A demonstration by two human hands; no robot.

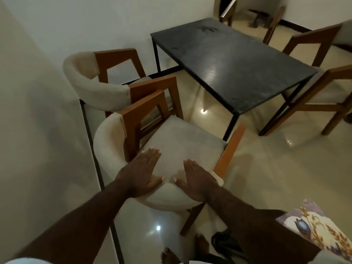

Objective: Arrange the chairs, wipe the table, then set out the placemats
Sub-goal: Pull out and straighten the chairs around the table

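Cream upholstery lies under our palms. The left hand (142, 169) and the right hand (197, 180) rest flat on the curved backrest (167, 197) of the nearest chair (182, 141), fingers straight and together, gripping nothing. By our right arm a patterned sheet (320, 227) with gold scrolls shows; whether it is a placemat we cannot tell. Our bare feet (171, 253) stand just behind the chair on the glossy floor (266, 168).

This chair sits angled, its front pointing toward the near corner of the black worktop (238, 63), and its right armrest ends just beside the corner leg. To move it well, we judge we should curl the fingers over the backrest rim, lift slightly rather than scrape, and square the chair to an edge before sliding it in.

A second chair (95, 82) stands just beside it on the left, armrests nearly touching, close to the wall (38, 92). That leaves little room that way, while open floor lies to the right. Farther on, a third chair (312, 86) stands at the worktop's right-hand corner. More chairs stand blurred beyond the far end.
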